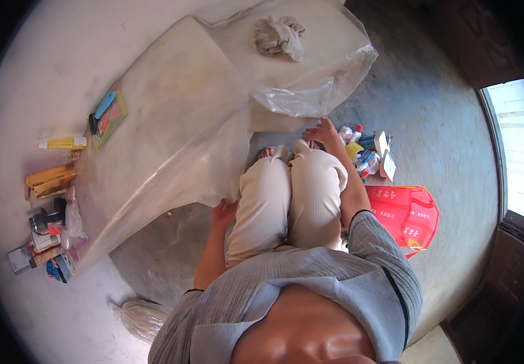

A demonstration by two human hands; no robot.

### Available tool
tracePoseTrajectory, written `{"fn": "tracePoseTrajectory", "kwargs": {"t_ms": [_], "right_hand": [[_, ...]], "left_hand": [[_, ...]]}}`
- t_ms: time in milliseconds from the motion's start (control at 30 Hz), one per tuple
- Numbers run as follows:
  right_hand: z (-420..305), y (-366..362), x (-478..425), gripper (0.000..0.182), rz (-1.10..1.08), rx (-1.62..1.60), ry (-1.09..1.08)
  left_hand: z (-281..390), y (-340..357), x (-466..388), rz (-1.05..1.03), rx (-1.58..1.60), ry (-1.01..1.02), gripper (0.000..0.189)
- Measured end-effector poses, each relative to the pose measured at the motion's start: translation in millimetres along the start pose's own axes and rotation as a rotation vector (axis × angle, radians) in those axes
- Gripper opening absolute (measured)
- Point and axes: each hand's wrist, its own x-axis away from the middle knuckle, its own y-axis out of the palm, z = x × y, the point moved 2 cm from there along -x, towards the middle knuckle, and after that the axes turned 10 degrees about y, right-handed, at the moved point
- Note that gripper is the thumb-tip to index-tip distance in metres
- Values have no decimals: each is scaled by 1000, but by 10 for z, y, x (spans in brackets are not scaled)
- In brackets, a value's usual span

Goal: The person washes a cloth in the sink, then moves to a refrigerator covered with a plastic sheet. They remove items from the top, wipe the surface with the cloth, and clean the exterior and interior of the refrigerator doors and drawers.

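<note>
A clear plastic sheet [189, 123] is draped over a pale flat-topped surface in front of me. My left hand [223, 214] is at the sheet's near edge, beside my left knee, with its fingertips closed on the plastic. Beyond my right knee, my right hand [322, 133] reaches down to another part of the sheet's edge. One finger meets the plastic there, and the others look spread; whether it grips is unclear. On the far part of the sheet lies a crumpled grey-beige cloth [281, 37].
Small bottles and packets [366, 152] sit on the concrete floor to the right, near a red bag [403, 216]. Along the left are a blue-handled brush [105, 105], a yellow bottle [64, 143], a cardboard box [52, 178] and other small items. A plastic-wrapped bundle [141, 318] lies lower left.
</note>
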Motion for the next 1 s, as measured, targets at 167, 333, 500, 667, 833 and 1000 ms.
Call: {"fn": "tracePoseTrajectory", "kwargs": {"t_ms": [167, 333, 500, 667, 833, 1000], "right_hand": [[-142, -330, -249, 72, -316, -203, -45], [199, -313, 534, 50, -578, -218, -44], [-51, -329, 1349, 56, -335, 479, -631], [-629, -51, 2316, 61, 185, 1082, -993], [-855, 1258, 3194, 58, -39, 849, -1325], [-1318, 2657, 3165, 41, -242, 1028, -1638]], "left_hand": [[369, -296, 261, 54, 571, -153, 16], [1133, -83, 913, 106, 303, -2, 14], [1840, 419, 1039, -28, 129, 188, 9], [2412, 571, 1138, -61, 169, 450, 7], [3069, 542, 1254, -100, 241, 733, 13], [3845, 666, 953, -174, 297, 856, 19]]}}
